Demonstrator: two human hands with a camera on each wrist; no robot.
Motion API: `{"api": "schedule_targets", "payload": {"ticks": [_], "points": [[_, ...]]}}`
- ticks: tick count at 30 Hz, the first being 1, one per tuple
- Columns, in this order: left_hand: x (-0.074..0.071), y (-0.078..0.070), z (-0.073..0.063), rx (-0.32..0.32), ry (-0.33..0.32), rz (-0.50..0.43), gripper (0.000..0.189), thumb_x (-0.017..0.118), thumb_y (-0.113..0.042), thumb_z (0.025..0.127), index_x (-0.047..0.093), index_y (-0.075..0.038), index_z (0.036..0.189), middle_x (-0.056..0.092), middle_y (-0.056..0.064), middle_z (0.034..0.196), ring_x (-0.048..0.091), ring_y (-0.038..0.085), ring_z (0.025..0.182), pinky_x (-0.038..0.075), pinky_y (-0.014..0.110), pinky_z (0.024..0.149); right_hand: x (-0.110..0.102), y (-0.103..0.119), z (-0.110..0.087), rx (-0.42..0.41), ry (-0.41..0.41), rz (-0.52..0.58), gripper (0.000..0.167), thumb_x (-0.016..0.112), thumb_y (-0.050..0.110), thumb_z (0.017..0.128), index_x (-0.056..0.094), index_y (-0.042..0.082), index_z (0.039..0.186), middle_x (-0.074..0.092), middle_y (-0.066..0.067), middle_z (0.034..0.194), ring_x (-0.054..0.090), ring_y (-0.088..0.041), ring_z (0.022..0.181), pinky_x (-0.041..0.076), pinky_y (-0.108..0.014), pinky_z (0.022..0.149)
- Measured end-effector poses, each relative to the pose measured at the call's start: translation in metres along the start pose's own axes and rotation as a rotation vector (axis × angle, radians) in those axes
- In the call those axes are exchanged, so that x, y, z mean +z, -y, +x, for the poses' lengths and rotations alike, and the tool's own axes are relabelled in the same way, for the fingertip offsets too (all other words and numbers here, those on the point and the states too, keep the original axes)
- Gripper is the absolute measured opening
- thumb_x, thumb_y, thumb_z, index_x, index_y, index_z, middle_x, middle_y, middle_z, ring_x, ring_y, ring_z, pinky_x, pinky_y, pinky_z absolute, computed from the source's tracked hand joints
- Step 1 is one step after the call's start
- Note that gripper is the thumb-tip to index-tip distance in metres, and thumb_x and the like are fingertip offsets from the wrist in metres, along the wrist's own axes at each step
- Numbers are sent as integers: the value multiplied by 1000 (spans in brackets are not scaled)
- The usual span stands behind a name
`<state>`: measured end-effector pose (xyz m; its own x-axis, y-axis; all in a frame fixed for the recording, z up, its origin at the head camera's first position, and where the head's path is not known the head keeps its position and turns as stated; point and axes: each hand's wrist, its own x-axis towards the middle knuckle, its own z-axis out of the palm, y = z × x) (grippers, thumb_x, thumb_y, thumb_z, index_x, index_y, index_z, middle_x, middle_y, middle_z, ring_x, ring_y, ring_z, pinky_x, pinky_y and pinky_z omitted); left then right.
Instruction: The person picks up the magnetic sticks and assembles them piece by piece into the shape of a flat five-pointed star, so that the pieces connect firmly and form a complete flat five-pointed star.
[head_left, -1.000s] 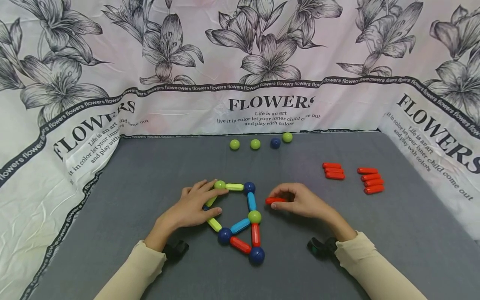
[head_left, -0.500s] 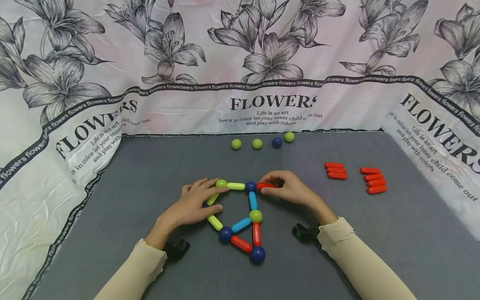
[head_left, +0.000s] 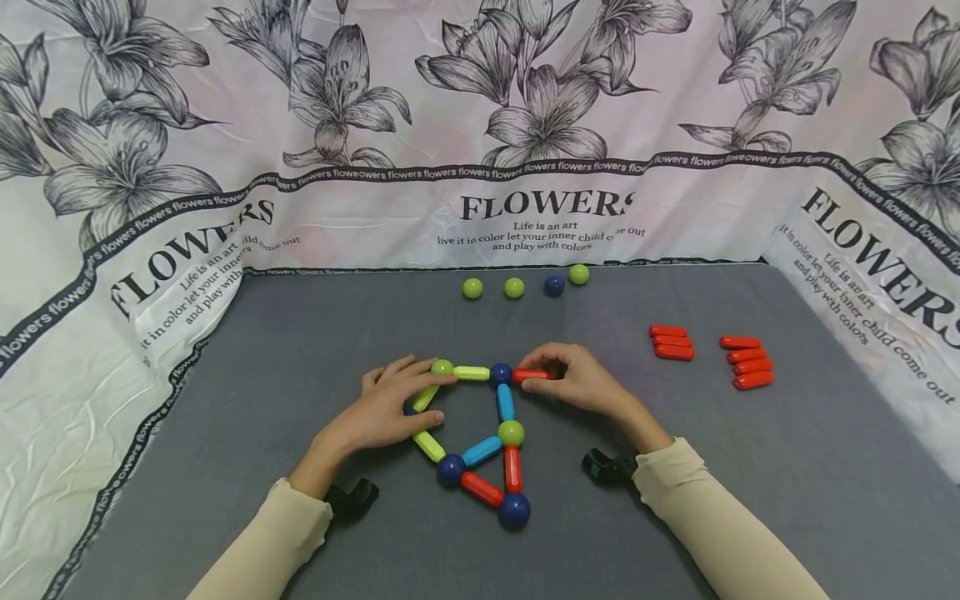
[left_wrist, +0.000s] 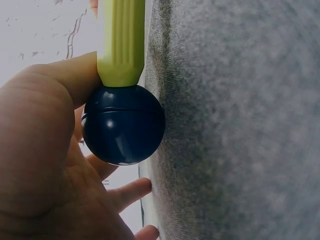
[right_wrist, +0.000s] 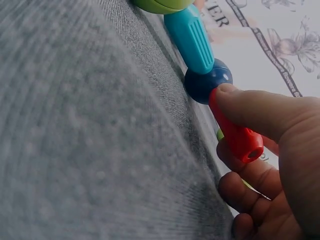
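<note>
A flat magnetic-rod frame lies on the grey cloth, joining yellow-green, light-blue and red rods with blue and green balls. My right hand (head_left: 581,379) pinches a red rod (right_wrist: 235,129) between thumb and fingers. The rod's far end meets the back-right blue ball (head_left: 501,374), which also joins a yellow-green rod (head_left: 472,373) and a light-blue rod (right_wrist: 192,42). Over the frame's left side my left hand (head_left: 386,408) rests with fingers spread, touching it near the green ball (head_left: 442,367). It partly hides the left blue ball (left_wrist: 124,125), which shows whole in the left wrist view.
Near the back edge sit loose green balls (head_left: 472,288) and one blue ball (head_left: 554,286). Two groups of loose red rods (head_left: 672,342) lie at the right. A flower-printed curtain (head_left: 360,217) stands behind and along both sides.
My right hand has moved away from me and left with the red rod, bringing its end to the back-right blue ball. My left hand stays where it was.
</note>
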<state>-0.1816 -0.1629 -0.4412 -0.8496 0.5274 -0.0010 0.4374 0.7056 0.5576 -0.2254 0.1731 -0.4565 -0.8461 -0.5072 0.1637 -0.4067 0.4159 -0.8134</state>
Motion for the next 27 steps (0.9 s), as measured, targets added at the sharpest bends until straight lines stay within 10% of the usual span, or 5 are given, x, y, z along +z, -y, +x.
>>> {"api": "schedule_targets", "payload": {"ticks": [27], "points": [[-1, -2, -1, 2, 21, 5, 52, 67, -40, 98, 52, -36, 148, 35, 8, 166, 20, 43, 155, 11, 71, 112, -8, 6, -4, 35, 26, -79, 21, 81, 21, 89, 75, 14, 108, 68, 1, 88, 57, -12, 71, 47, -24, 64]]}}
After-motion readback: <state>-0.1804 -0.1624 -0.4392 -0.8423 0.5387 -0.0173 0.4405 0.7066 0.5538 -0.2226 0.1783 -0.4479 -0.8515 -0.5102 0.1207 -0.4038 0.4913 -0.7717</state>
